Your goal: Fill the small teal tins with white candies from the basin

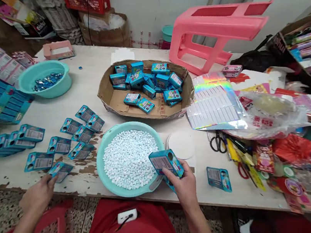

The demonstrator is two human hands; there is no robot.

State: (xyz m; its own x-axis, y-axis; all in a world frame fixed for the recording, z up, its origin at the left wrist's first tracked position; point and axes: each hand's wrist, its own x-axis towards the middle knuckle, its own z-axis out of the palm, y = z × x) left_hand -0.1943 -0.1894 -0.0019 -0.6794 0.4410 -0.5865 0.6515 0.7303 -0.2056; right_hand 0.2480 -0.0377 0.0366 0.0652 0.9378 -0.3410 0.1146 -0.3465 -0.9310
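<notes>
Near the table's front edge, my left hand (pixel 40 192) pinches the lower corner of a small blue candy box (pixel 61 171). It lies beside several similar printed boxes (pixel 82 134), each with a dark round hole by its grey label. My right hand (pixel 185 183) is closed around another blue candy box (pixel 163 161), held tilted over the right rim of a turquoise basin (pixel 100 166). Part of a second blue box (pixel 171 185) shows under that hand; whether it is gripped too, I cannot tell. Small white candies (pixel 128 159) fill much of the basin.
Behind the basin, a cardboard tray (pixel 111 102) holds several blue boxes. A smaller turquoise bowl (pixel 65 85) contains shiny blue pieces. One box (pixel 219 179) lies at right, near black-handled scissors (pixel 218 142). A pink stool (pixel 180 46) rests on its side at the back.
</notes>
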